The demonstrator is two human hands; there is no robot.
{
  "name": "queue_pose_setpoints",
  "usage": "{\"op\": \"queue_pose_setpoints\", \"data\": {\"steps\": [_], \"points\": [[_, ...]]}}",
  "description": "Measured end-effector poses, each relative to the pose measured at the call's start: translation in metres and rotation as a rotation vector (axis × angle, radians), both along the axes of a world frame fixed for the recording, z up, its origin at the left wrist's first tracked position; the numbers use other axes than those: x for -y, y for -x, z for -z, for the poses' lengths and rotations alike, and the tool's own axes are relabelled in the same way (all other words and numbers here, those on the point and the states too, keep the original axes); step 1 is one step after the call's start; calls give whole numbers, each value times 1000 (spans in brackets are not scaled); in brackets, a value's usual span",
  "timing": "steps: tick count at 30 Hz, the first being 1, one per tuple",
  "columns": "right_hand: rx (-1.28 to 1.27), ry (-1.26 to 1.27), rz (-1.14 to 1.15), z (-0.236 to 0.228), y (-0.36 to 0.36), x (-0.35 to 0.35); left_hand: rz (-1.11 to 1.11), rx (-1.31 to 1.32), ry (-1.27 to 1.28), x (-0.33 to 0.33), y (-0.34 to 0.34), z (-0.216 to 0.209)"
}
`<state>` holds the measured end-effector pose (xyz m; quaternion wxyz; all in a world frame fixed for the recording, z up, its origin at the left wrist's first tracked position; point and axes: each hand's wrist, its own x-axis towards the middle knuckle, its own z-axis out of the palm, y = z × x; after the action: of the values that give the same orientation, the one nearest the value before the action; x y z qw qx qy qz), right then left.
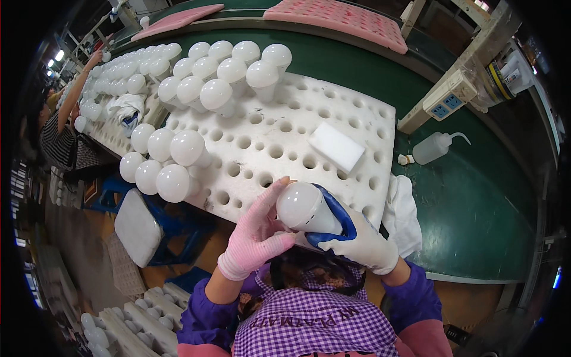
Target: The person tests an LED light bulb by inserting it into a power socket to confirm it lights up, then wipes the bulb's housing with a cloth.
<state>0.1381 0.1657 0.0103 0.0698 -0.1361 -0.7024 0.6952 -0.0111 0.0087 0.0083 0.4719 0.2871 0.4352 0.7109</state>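
A white light bulb [300,205] is held in front of me at the near edge of the white foam board [250,143]. My right hand [360,238], in a white glove with blue-coated fingers, wraps round the bulb's narrow end. My left hand [260,229], in a pink striped glove, cups the dome side with thumb and fingers apart; its fingertips meet the dome's far edge. Several more bulbs [189,149] stand dome up in the board's left part, and others [232,70] fill its far left. A white sponge-like block [336,147] lies on the board among bare holes.
To the right, a squeeze bottle [432,149] and a white cloth [403,217] lie on the green table [476,208]. A post carries a socket strip [447,102]. Pink foam trays [339,22] sit at the back. Another person [62,125] works far left, near a stool [138,227].
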Motion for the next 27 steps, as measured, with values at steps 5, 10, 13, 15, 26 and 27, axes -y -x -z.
{"op": "queue_pose_setpoints", "data": {"steps": [5,10,13,15,26,27], "points": [[24,-187,25,-11,2,11,-107,-28,-77,2,-6,13],[52,-276,62,-16,3,20,-144,28,-58,3,-11,5],[18,-295,68,-15,4,24,-149,42,-81,5,-9,8],[-21,-342,92,-12,4,28,-142,58,-99,7,-9,10],[36,-434,141,-12,6,29,-221,144,8,4,-11,8],[74,-300,107,-13,6,27,-222,143,6,4,-13,8]]}}
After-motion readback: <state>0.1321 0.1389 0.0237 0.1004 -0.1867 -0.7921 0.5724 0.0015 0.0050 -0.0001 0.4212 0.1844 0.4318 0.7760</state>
